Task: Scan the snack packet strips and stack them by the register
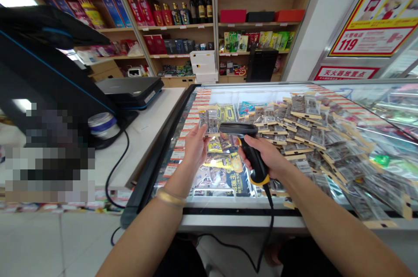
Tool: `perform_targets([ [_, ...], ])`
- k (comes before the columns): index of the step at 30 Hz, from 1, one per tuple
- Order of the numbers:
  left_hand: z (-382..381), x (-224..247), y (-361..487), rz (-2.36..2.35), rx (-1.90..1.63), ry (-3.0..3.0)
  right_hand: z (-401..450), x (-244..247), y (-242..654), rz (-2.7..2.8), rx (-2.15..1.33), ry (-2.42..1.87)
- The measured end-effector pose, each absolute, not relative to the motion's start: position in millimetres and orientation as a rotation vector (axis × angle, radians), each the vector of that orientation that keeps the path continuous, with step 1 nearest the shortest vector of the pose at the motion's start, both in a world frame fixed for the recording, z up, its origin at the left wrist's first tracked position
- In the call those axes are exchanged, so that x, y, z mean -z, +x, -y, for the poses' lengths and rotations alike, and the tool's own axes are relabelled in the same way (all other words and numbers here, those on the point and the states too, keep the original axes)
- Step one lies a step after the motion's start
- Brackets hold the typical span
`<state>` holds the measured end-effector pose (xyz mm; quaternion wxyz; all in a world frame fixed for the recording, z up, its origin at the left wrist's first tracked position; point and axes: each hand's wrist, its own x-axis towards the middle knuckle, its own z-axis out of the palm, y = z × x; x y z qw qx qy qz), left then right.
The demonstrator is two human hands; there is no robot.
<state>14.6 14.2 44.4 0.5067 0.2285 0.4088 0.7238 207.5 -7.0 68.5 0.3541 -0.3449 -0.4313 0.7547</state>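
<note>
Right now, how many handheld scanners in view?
1: black scanner in the right hand, its head toward the packet in the left hand. Others could be hidden.

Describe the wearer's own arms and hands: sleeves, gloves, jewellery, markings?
Both forearms are bare as far as they show, with no sleeves in view. The left hand and right hand are ungloved. On the left wrist sits a smooth, rounded, gold-coloured bangle; nothing is worn on the right wrist. No rings or markings can be made out.
</note>
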Motion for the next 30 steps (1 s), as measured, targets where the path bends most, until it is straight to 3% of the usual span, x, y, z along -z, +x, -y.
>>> perform_targets([
  [7,-23,-41,-34,-1.518,-1.801,1.056,8,-71,206,1.11,-1.911,-0.888],
  [14,-9,-34,-101,-2.124,-1.522,1.279,9,-72,198,1.111,-1.92,-0.902],
  [18,-8,-28,-98,-2.249,-1.434,1.459,8,-69,195,1.112,-1.922,-0.922],
  [25,-1,-32,-88,-2.583,-0.855,1.736,6,-64,198,1.08,-1.91,-0.91],
  [30,-1,-40,-81,-2.573,-0.99,1.727,5,-66,198,1.1,-1.926,-0.869],
])
